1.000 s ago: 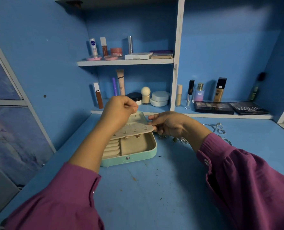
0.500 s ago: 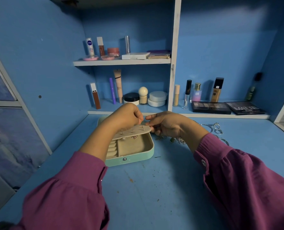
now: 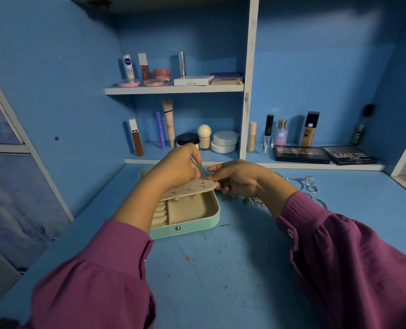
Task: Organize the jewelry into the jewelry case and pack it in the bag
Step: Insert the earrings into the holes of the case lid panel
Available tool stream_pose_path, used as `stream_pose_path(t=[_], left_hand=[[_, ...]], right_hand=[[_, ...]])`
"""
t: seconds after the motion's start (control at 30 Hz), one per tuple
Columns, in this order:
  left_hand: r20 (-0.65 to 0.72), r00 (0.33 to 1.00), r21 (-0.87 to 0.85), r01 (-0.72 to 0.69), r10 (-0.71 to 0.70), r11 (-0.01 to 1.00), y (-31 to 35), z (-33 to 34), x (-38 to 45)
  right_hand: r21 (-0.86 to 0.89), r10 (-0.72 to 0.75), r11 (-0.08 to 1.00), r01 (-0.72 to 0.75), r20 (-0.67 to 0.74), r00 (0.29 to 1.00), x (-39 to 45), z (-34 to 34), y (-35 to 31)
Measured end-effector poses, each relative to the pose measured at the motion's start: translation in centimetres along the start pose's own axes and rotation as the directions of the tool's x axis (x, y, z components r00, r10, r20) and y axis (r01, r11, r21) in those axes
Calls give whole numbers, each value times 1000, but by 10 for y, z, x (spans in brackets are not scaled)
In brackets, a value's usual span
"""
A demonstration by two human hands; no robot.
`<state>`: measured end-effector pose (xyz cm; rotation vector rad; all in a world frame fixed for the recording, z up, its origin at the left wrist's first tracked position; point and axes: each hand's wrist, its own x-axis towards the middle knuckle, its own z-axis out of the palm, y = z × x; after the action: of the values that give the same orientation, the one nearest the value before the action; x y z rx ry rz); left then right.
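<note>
Matt mint jewelry case [image 3: 192,227], velvety beige lining.

A mint jewelry case [image 3: 185,230] lies open on the blue tabletop [image 3: 221,269]. Over the case, the right hand [image 3: 238,178] pinches the edge of a cream earring panel [image 3: 190,189] studded with posts, while the left hand [image 3: 177,166], fingers curled, works at the panel's top. Loose silver jewelry [image 3: 308,184] lies right of the case, makeup shelves [image 3: 173,89] behind it.
</note>
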<state>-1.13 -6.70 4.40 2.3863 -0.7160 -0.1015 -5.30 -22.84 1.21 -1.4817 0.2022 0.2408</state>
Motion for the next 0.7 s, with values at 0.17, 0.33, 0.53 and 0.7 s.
stream_pose_path(t=[0.17, 0.33, 0.53, 0.7], left_hand=[[3, 1000, 4, -10, 10, 1000, 1, -1, -1], [-6, 1000, 21, -23, 23, 1000, 2, 1, -1], [-7, 999, 40, -42, 43, 998, 2, 2, -3], [-12, 998, 80, -62, 63, 995, 3, 4, -4]], right_hand=[[2, 1, 1000, -1, 0, 1000, 0, 0, 0], [3, -2, 1000, 2, 2, 1000, 0, 0, 0], [15, -2, 1000, 2, -1, 1000, -1, 1, 0], [62, 14, 998, -13, -2, 1000, 0, 1, 0]])
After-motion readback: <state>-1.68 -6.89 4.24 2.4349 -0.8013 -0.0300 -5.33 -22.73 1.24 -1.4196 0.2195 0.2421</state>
